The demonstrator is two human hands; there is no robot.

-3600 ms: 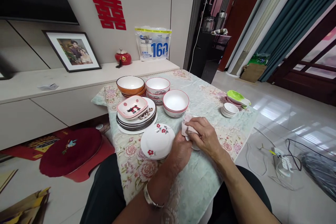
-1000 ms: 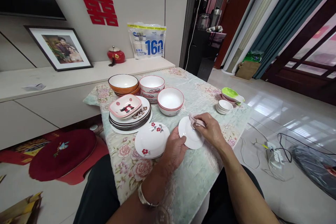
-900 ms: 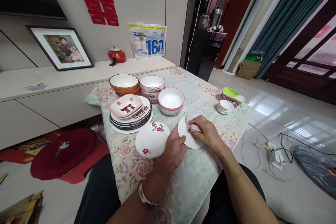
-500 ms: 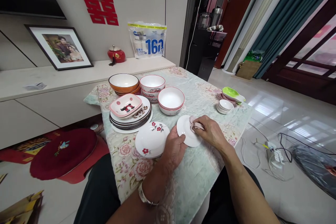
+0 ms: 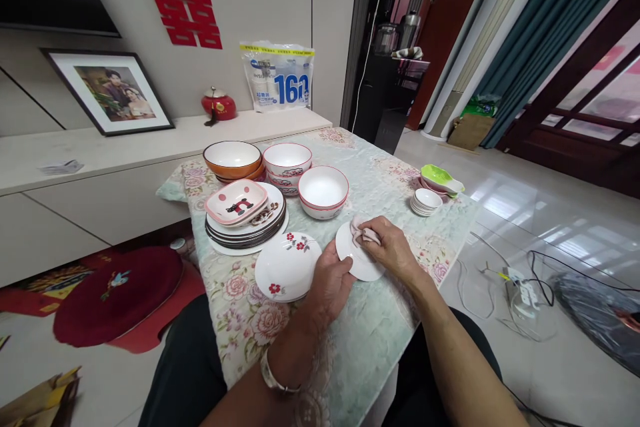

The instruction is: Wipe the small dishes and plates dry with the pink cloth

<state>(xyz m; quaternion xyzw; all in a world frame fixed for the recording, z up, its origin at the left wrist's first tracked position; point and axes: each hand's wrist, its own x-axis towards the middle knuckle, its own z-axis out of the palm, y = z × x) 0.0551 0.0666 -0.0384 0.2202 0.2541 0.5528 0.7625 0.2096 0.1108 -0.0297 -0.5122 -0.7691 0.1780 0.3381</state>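
Note:
My left hand (image 5: 333,280) grips the left edge of a small white plate (image 5: 367,268), thumb on top. A pale pink cloth (image 5: 369,235) is bunched in the fingers of my right hand (image 5: 393,250), pressed against the plate's face. Left of my left hand lies a white plate with red flowers (image 5: 285,270), with at least one more beneath it. Beyond that stands a stack of dark-rimmed plates (image 5: 245,240), topped by a pink square dish (image 5: 236,202). White bowls with red rims (image 5: 324,188) stand just past the held plate.
Orange bowls (image 5: 233,159) and a stack of red-rimmed bowls (image 5: 287,159) are at the table's far side. Small white dishes (image 5: 426,201) and a green leaf-shaped dish (image 5: 440,178) sit near the right edge of the cloth-covered table (image 5: 350,347). A red stool (image 5: 150,307) stands left.
My right hand has slid the cloth slightly left across the plate's face. My left hand keeps its hold on the plate. The whole view has shifted a little.

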